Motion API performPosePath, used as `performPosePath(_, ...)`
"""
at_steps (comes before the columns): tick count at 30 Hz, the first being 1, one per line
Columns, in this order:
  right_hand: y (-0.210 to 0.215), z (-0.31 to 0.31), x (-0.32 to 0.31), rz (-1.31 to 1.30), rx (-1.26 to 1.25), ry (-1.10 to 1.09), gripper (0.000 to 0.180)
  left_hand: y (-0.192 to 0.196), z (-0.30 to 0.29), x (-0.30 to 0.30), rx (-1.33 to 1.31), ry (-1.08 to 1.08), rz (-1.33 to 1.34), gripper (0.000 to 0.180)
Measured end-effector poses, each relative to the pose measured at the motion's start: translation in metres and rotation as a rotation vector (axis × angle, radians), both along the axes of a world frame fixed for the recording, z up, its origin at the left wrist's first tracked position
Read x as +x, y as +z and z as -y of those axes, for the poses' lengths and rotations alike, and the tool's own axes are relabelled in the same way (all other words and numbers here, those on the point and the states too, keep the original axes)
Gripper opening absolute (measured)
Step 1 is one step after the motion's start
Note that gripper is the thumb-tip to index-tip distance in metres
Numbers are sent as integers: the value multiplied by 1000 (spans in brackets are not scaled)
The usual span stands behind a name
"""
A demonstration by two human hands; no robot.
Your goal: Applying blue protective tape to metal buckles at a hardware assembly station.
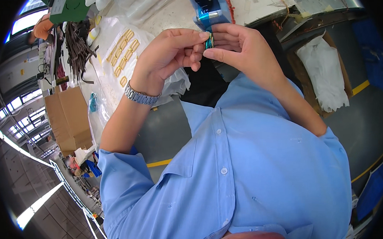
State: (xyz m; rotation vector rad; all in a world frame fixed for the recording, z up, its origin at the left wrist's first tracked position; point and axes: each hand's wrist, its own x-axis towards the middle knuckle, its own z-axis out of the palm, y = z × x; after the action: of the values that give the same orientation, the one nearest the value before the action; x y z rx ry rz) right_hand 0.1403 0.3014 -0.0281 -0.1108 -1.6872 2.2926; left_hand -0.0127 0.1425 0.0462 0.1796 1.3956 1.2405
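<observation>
Teal shiny piece [209,41] | between both hands, long axis up-down in view | left hand [171,51]: grip pinching its upper end | right hand [251,51]: alongside, grip unclear

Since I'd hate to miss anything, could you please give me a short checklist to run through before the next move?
1. Teal piece held: ok, at the left hand's fingertips.
2. Right hand close by: ok, thumb and fingers around the piece.
3. Right hand's grip on it: cannot tell, contact is unclear.
4. Gold buckles laid out: ok, in rows left of the hands.
5. Blue dispenser nearby: ok, just beyond the fingertips.
6. Piece's finish: cannot tell, too small.
</observation>
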Motion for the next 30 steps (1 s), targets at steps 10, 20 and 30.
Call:
performPosePath(10, 4, -4, -4, -25, 319, -123, 39, 3, -13, -7, -114, 161, 195, 18)
performPosePath(20, 8, 0, -8, -37, 345, -152, 33, -5, 1, -9, -32, 58, -59, 23)
performPosePath(30, 5, -3, -6, 94, 176, -68, 31, 6, 11, 52, 35, 254, -608, 20)
